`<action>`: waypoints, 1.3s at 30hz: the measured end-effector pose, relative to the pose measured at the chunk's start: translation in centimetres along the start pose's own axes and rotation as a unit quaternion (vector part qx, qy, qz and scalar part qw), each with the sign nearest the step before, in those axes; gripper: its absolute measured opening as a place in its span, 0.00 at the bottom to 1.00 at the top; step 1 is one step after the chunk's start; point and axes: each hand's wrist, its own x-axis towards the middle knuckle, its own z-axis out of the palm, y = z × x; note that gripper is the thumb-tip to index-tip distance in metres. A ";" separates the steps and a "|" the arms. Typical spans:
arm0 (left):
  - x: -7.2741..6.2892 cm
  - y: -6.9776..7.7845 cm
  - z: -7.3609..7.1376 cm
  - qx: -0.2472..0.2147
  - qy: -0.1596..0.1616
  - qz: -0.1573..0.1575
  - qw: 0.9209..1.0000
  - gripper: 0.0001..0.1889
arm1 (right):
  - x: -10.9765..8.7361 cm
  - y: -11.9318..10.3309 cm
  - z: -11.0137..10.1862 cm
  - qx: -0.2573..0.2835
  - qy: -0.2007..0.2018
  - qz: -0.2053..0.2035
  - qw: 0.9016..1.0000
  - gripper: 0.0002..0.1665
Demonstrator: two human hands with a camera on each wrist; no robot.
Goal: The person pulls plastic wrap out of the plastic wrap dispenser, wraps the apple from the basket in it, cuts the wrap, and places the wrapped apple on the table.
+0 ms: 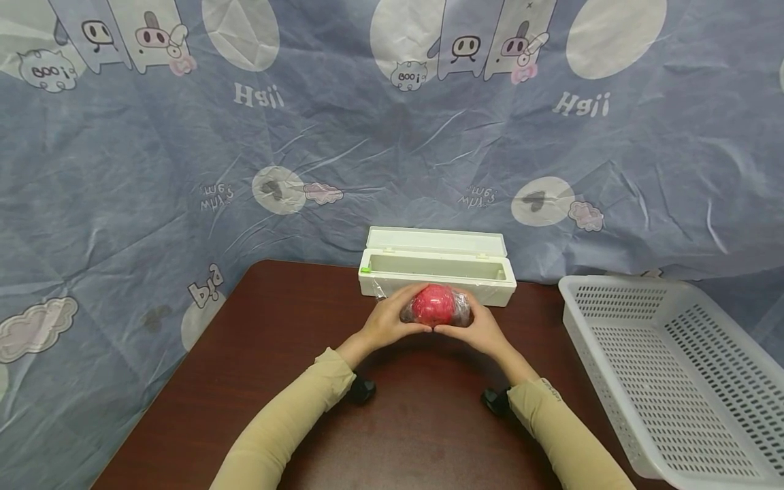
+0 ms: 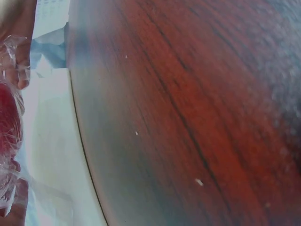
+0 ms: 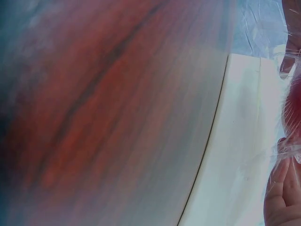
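- The left hand is curled round the left side of a red round object, its thumb along the near side.
- The right hand clasps the opposite side in the same way; the two thumb tips almost meet beneath the red surface.
- Both sets of fingers are clamped on the object, which is wrapped in clear film and held just in front of a white box.
- Several fingertips are hidden behind the wrapped object in the head view.
- Each wrist view cuts the object off at the picture's edge, showing only a red sliver, crinkled film and parts of fingers; whose fingers these are is hard to tell.
- A thin, loose bit of film shows by the left hand, its outline faint against the box.
- The white box stands at the far side of the table, lid raised, its long trough visible; a small green piece sits at its left end.
- To the right is a pale perforated basket, slotted floor in sight, its near right part outside the picture.
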 end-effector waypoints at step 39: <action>-0.2 0.3 0.0 -0.060 -0.026 -0.082 0.994 0.41 | -0.9 -4.2 -1.0 0.016 -0.011 0.002 1.000 0.46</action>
